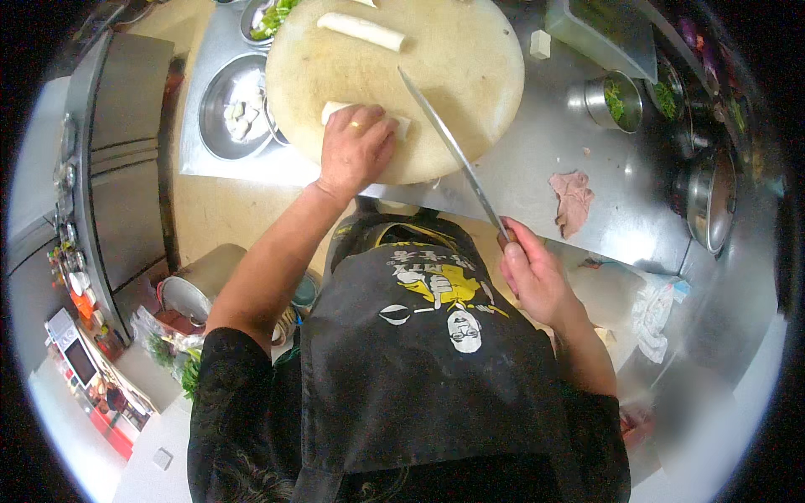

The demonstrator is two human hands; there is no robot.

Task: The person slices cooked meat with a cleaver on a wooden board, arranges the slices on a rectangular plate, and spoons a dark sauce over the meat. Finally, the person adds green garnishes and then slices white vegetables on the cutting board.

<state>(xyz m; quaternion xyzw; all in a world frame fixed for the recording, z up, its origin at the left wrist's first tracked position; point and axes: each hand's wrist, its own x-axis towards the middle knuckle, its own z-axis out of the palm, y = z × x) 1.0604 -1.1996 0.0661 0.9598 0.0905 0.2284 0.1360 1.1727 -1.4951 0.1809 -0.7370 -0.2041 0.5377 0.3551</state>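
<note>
My left hand [357, 144], with a ring on one finger, rests over a pale, peeled vegetable piece [334, 113] near the front of a round cutting board [453, 44]. The piece's ends show on both sides of the hand. My right hand [528, 270] is closed round the handle of a long kitchen knife [449, 139], off the board's front edge. Its blade slants up and left over the board, the tip pointing to the space between the held piece and another long pale piece [361, 31] lying farther back. Part of one more pale piece shows at the top edge.
Left of the board are a steel bowl of white pieces [242, 113] and a bowl of chopped green vegetables [272, 19]. On the steel counter to the right lie a pink cloth [571, 202], a white block [540, 44] and a steel pot with greens [615, 104].
</note>
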